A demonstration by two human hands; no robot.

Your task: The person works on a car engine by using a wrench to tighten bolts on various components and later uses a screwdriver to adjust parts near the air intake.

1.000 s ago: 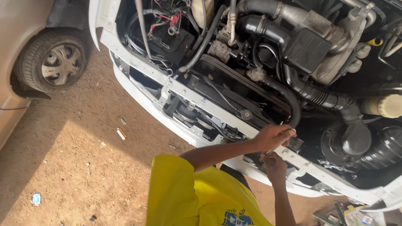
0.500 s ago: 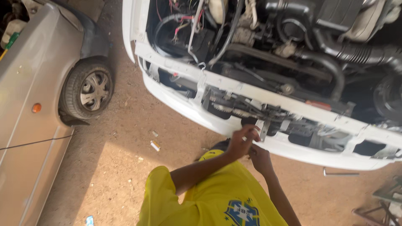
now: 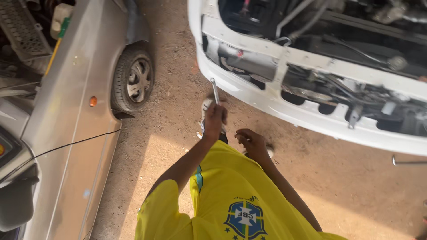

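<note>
The wrench, gripped upright in the closed left hand, now sits just off the white car, both hands having pulled back from its engine bay, while the right hand curls loosely, seemingly empty, suggesting a pause.

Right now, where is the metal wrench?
In the head view, the metal wrench stands upright in the left hand, left of centre, just below the white car's front bumper.
</note>
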